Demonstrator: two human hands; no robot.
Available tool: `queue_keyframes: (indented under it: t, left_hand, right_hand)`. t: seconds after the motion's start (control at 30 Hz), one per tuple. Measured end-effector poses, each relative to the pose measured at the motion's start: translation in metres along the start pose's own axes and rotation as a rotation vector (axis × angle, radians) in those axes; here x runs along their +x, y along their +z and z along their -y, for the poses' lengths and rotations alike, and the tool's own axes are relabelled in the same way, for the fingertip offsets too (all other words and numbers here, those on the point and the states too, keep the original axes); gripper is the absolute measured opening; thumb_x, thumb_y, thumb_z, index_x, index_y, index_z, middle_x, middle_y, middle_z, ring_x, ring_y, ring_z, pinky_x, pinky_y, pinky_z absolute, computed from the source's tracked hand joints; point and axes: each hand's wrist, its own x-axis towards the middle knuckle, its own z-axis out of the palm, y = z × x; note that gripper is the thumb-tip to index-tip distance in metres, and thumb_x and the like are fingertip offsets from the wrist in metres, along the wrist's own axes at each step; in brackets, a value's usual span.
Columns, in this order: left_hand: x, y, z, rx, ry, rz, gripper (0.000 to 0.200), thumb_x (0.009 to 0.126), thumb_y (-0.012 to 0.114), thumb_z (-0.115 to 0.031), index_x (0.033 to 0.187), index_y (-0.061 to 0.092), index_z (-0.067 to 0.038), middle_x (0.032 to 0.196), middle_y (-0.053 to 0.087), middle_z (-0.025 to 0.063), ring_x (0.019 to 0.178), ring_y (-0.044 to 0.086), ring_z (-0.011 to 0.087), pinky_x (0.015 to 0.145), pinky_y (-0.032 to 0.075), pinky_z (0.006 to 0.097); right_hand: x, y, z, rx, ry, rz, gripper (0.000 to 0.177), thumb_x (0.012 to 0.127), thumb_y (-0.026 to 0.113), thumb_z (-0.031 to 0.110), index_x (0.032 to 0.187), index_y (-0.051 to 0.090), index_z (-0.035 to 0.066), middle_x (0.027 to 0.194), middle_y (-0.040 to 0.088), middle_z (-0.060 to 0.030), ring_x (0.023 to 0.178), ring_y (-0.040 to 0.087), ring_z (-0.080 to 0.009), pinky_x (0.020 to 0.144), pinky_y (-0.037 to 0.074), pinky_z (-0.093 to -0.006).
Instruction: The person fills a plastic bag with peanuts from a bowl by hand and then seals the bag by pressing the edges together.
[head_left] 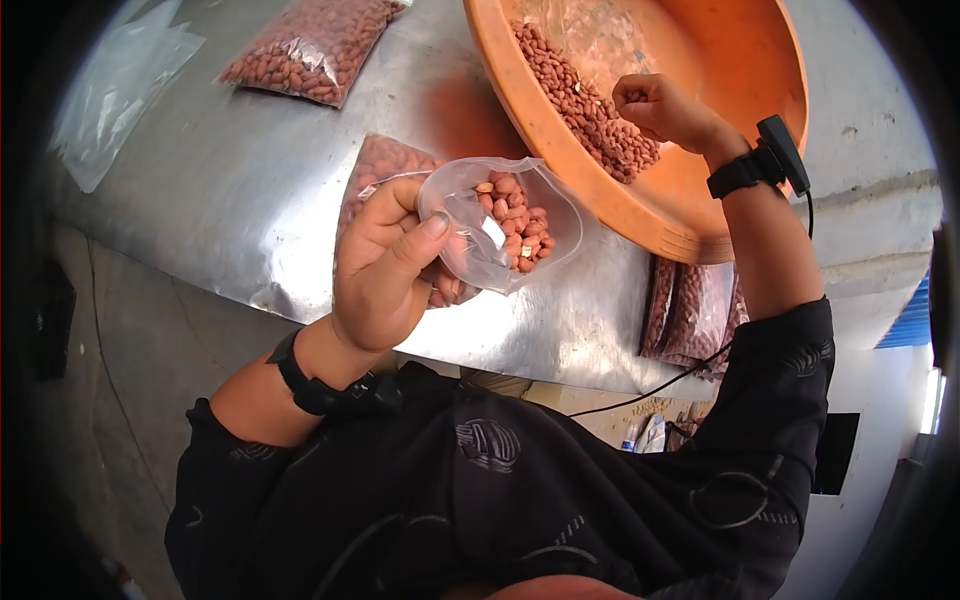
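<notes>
My left hand [385, 262] pinches the rim of a clear plastic bag [560, 215], whose mouth faces up with reddish peanuts [515, 222] inside. Over the orange basin [700, 215], my right hand [655, 108] is closed with peanuts showing in its curled fingers. Below it in the basin lies a long heap of peanuts [585, 110]. A filled bag of peanuts [375, 165] is behind my left hand, partly hidden by it.
Another filled bag [315, 50] lies at the table's far side, with flat clear bags [120, 95] to its left. More packed bags [690, 310] sit below the basin at the edge of the metal table [240, 170]. A black cable [650, 392] runs from my right wrist device.
</notes>
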Motion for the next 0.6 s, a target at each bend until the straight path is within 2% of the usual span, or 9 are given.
queue_keyframes:
  t: [0.13, 0.2, 0.3, 0.33, 0.4, 0.43, 0.53, 0.57, 0.6]
  left_hand:
    - [0.001, 0.002, 0.002, -0.001, 0.012, -0.015, 0.010, 0.092, 0.045, -0.013, 0.096, 0.047, -0.003, 0.076, 0.057, 0.0041, 0.055, 0.050, 0.0061, 0.048, 0.042, 0.0188]
    - [0.001, 0.001, 0.001, -0.018, 0.002, 0.010, 0.010, 0.092, 0.045, -0.012, 0.096, 0.047, -0.004, 0.076, 0.057, 0.0040, 0.056, 0.050, 0.0060, 0.048, 0.042, 0.0192]
    - [0.002, 0.008, -0.003, 0.018, -0.015, -0.049, 0.010, 0.092, 0.047, -0.014, 0.095, 0.048, -0.005, 0.075, 0.056, 0.0028, 0.057, 0.051, 0.0057, 0.048, 0.042, 0.0201]
    - [0.001, 0.010, -0.005, 0.032, -0.025, -0.069, 0.010, 0.092, 0.047, -0.014, 0.095, 0.049, -0.005, 0.075, 0.056, 0.0026, 0.057, 0.051, 0.0057, 0.047, 0.042, 0.0203]
    - [0.001, 0.017, -0.009, 0.014, -0.011, -0.055, 0.010, 0.091, 0.049, -0.014, 0.093, 0.050, -0.004, 0.075, 0.056, 0.0026, 0.060, 0.051, 0.0064, 0.051, 0.043, 0.0195]
    - [0.001, 0.021, -0.010, 0.010, 0.000, -0.054, 0.010, 0.091, 0.049, -0.015, 0.093, 0.050, -0.004, 0.076, 0.056, 0.0027, 0.061, 0.052, 0.0066, 0.052, 0.043, 0.0193]
    - [-0.001, 0.028, -0.012, -0.018, 0.003, -0.034, 0.010, 0.091, 0.051, -0.014, 0.092, 0.050, -0.004, 0.077, 0.056, 0.0029, 0.063, 0.052, 0.0074, 0.055, 0.043, 0.0190]
    - [-0.002, 0.030, -0.013, -0.030, -0.001, -0.024, 0.010, 0.090, 0.051, -0.014, 0.091, 0.051, -0.004, 0.077, 0.056, 0.0030, 0.063, 0.053, 0.0076, 0.055, 0.043, 0.0189]
    - [-0.002, 0.031, -0.013, -0.046, -0.004, -0.022, 0.010, 0.090, 0.051, -0.014, 0.091, 0.051, -0.004, 0.077, 0.056, 0.0031, 0.063, 0.053, 0.0078, 0.055, 0.043, 0.0192]
  right_hand:
    - [-0.028, 0.008, 0.063, 0.140, -0.277, 0.028, 0.007, 0.087, 0.057, 0.012, 0.084, 0.052, 0.008, 0.064, 0.038, 0.0079, 0.053, 0.034, 0.0008, 0.043, 0.026, -0.0162]
    - [-0.047, 0.024, 0.100, 0.051, -0.490, 0.105, 0.009, 0.087, 0.058, 0.013, 0.084, 0.052, 0.007, 0.066, 0.040, 0.0071, 0.054, 0.036, 0.0006, 0.044, 0.029, -0.0157]
    - [-0.058, 0.056, 0.125, -0.049, -0.664, 0.192, 0.010, 0.085, 0.056, 0.007, 0.077, 0.051, 0.005, 0.065, 0.042, 0.0057, 0.062, 0.040, -0.0013, 0.054, 0.036, -0.0180]
    - [-0.063, 0.068, 0.130, 0.029, -0.614, 0.227, 0.007, 0.082, 0.056, 0.004, 0.076, 0.052, 0.004, 0.065, 0.044, 0.0042, 0.063, 0.043, -0.0030, 0.055, 0.038, -0.0203]
    - [-0.067, 0.084, 0.134, -0.059, -0.638, 0.264, 0.006, 0.080, 0.057, 0.004, 0.077, 0.052, 0.003, 0.064, 0.045, 0.0014, 0.062, 0.045, -0.0061, 0.056, 0.039, -0.0224]
    - [-0.069, 0.091, 0.136, -0.100, -0.639, 0.247, 0.006, 0.077, 0.059, 0.003, 0.079, 0.054, 0.001, 0.066, 0.050, -0.0045, 0.060, 0.050, -0.0131, 0.057, 0.042, -0.0261]
    - [-0.068, 0.102, 0.138, -0.311, -0.607, 0.171, 0.021, 0.078, 0.061, 0.005, 0.098, 0.057, 0.000, 0.084, 0.053, -0.0102, 0.077, 0.056, -0.0225, 0.068, 0.045, -0.0298]
    - [-0.067, 0.106, 0.137, -0.333, -0.591, 0.110, 0.026, 0.077, 0.061, 0.007, 0.102, 0.057, 0.000, 0.086, 0.054, -0.0137, 0.079, 0.057, -0.0291, 0.069, 0.046, -0.0338]
    - [-0.067, 0.110, 0.139, -0.321, -0.578, 0.068, 0.026, 0.077, 0.061, 0.007, 0.102, 0.057, 0.000, 0.086, 0.054, -0.0138, 0.080, 0.057, -0.0289, 0.069, 0.046, -0.0340]
